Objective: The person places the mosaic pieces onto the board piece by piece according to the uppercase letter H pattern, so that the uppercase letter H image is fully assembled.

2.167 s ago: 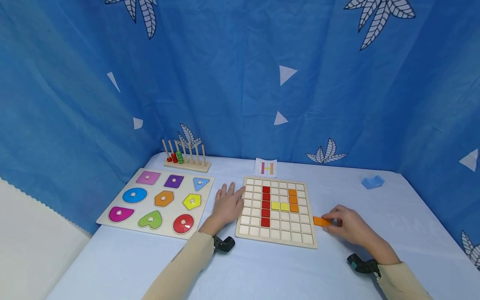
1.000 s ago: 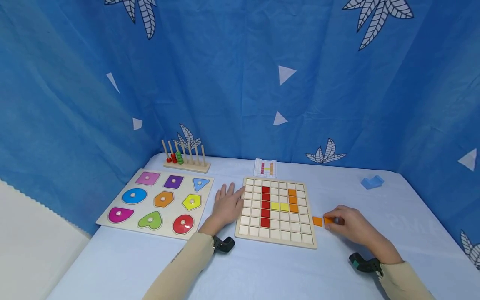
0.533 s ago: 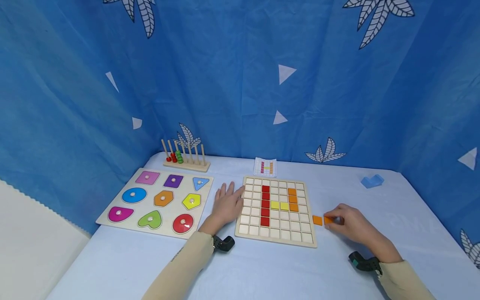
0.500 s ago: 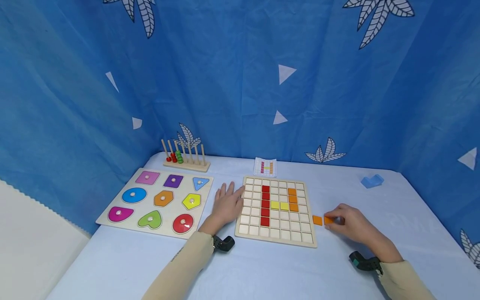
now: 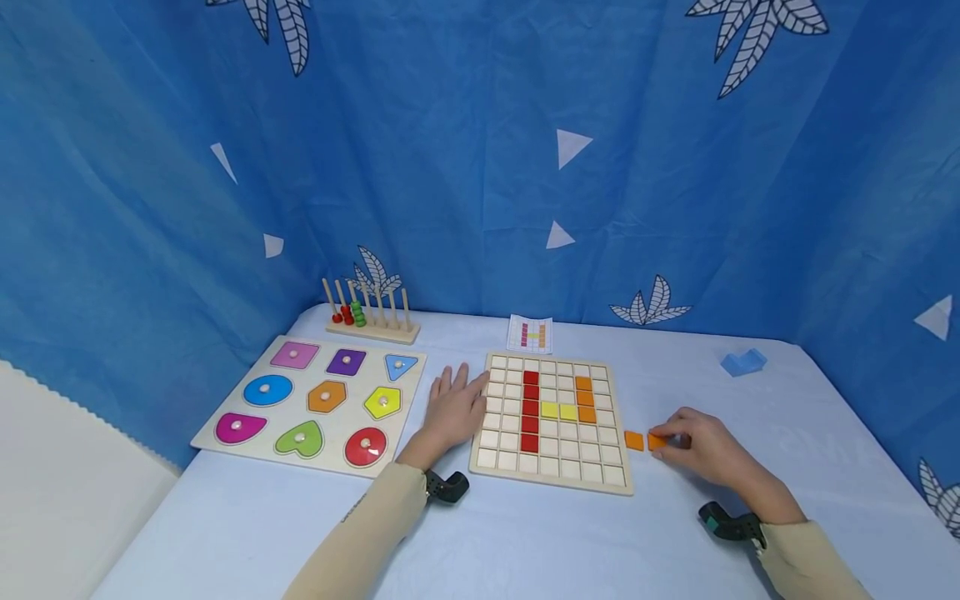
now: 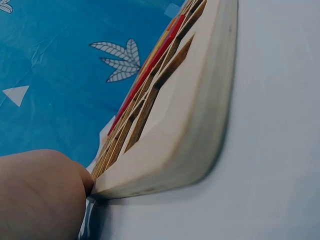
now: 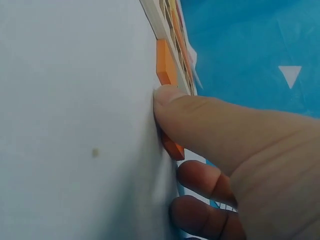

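A wooden grid board (image 5: pixel 507 460) lies mid-table with a red column, two yellow tiles and a short orange column set in its cells. Along its left edge rests my left hand (image 5: pixel 453 414), fingers spread and fairly straight, fingertips touching the rim. To the right of the board, my right hand (image 5: pixel 703 447) pinches an orange square tile (image 5: pixel 656 442) at table level. The thumb covers part of that tile (image 7: pixel 173 149) in the right wrist view. Another orange tile (image 5: pixel 634 440) lies between it and the board, with a small gap.
Behind the board lies a pattern card (image 5: pixel 530 346). A shape puzzle board (image 5: pixel 288 440) is on the left, with a bead-peg counting stand (image 5: pixel 375 332) behind it. A blue block (image 5: pixel 744 362) sits at the back right. A blue curtain (image 5: pixel 480 167) hangs behind the table.
Over about two seconds my right hand has drawn one orange tile slightly right, opening a gap from the other. In the last half second hardly anything moves; the left hand stays in place.
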A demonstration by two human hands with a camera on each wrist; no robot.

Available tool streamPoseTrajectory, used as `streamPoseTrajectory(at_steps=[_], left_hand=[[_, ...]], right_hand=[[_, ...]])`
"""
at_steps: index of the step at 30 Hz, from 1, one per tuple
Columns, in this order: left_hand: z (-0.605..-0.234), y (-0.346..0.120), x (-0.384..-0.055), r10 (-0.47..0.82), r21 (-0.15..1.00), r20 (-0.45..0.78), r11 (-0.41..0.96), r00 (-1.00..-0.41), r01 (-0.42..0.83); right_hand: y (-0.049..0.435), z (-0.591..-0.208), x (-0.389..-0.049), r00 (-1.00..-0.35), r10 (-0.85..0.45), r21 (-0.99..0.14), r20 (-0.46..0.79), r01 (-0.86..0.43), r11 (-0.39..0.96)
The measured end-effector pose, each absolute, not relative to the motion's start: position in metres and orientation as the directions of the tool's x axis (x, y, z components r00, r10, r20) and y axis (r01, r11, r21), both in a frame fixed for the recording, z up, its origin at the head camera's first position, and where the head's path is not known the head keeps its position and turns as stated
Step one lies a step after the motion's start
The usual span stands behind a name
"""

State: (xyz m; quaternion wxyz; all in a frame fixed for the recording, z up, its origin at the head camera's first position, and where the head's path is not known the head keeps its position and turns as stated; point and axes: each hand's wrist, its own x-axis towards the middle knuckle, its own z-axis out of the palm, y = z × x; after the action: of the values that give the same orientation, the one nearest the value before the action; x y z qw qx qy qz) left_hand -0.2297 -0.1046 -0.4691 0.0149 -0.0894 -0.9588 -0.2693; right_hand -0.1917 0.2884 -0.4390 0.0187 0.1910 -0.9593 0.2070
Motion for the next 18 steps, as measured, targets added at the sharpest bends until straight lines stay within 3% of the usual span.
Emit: streamPoseTrajectory(at_steps=[18], left_hand=[[-0.4724,-0.1046,-0.2319,0.164,0.507,0.073,0.843,-0.984,0.178]], right_hand=[[0.2839,-0.4303,-0.1936,-0.913,-0.389,-0.379,0.12,-0.404,0.833]])
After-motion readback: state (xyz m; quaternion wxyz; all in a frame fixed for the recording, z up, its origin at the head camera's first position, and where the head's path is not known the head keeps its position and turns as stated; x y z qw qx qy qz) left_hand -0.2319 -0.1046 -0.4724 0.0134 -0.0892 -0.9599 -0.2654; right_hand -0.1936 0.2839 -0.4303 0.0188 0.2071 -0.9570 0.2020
